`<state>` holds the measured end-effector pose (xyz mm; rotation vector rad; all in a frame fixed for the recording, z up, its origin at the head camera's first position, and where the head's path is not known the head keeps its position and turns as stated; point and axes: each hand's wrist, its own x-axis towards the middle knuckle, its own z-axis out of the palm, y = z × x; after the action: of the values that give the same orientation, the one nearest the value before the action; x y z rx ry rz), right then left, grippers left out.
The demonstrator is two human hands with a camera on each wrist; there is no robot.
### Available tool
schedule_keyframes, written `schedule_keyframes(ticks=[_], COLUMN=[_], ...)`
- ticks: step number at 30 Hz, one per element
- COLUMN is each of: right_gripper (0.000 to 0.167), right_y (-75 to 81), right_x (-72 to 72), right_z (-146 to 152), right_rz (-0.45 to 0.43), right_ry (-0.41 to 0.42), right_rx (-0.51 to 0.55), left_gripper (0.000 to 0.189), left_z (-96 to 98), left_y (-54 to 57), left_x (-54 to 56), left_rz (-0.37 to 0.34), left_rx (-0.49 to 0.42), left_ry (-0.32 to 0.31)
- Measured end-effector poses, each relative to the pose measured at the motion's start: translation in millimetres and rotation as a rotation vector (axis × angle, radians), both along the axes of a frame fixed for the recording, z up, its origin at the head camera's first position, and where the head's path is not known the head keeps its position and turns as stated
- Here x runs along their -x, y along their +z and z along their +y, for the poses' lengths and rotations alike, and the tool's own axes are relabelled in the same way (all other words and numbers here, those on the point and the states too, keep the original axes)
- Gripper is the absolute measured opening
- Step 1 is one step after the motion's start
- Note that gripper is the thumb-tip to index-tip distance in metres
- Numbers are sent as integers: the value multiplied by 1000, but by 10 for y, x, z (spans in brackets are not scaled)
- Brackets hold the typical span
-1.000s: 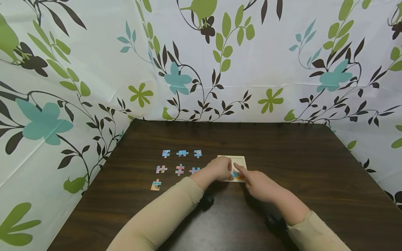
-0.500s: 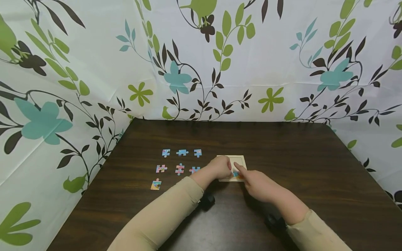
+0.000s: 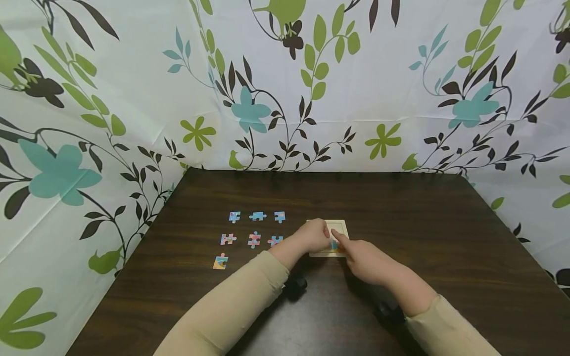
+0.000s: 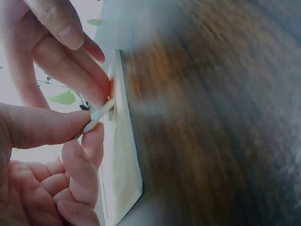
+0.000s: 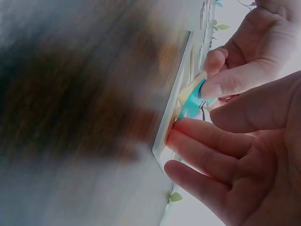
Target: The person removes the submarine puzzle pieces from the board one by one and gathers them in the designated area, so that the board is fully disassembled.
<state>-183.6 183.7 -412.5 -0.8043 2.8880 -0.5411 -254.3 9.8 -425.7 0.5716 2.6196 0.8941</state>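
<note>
My left hand (image 3: 314, 234) pinches a teal and cream jigsaw piece (image 5: 192, 102) between thumb and fingertips. The piece stands tilted, its lower edge against the shallow wooden puzzle tray (image 3: 340, 224). In the left wrist view its edge shows between the thumb (image 4: 51, 125) and the curled index finger. My right hand (image 3: 366, 261) reaches in from the right with its fingers nearly straight. Its fingertips (image 5: 181, 126) touch the tray beside the held piece, where some orange shows; the fingers hide what lies beneath them.
Several loose jigsaw pieces (image 3: 254, 240) lie in rows on the dark wooden table (image 3: 401, 207), left of the tray. One corner piece (image 3: 220, 261) is nearest the front. My left forearm passes close to the row's right end. A patterned curtain (image 3: 285, 99) borders the table behind.
The piece in my left hand has tilted up slightly, so its blue part looks narrower. Both hands otherwise stay at the tray, and the loose pieces have not moved.
</note>
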Motion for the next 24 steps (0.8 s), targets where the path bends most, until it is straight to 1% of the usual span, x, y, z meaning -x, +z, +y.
schedule_keyframes(ticks=[3,6,9,13,18,21,24], right_gripper=[63,62,60,59,59,59,59], right_y=[-8,-26,-42,-64,-69,-70,-70], right_x=[4,8,7,3,-5,-3,1], right_z=[-3,-2,-5,-6,-7,-7,-8], right_rz=[-14,-11,-1,10,14,13,11], right_ry=[-2,2,-2,-3,2,0,2], right_rx=[-1,-2,-4,-3,-5,-5,-1], left_gripper=[16,17,13,9,11,13,13], left_z=[-65,-180,-342,-612,-967,-1166,-1339], left_y=[32,67,104,170,240,253,267], left_x=[3,12,17,-11,-60,-80,-104], left_rz=[-26,-53,-76,-98,-105,-103,-110], left_rx=[-40,-103,-166,-212,-191,-166,-162], left_ry=[10,21,32,54,96,130,153])
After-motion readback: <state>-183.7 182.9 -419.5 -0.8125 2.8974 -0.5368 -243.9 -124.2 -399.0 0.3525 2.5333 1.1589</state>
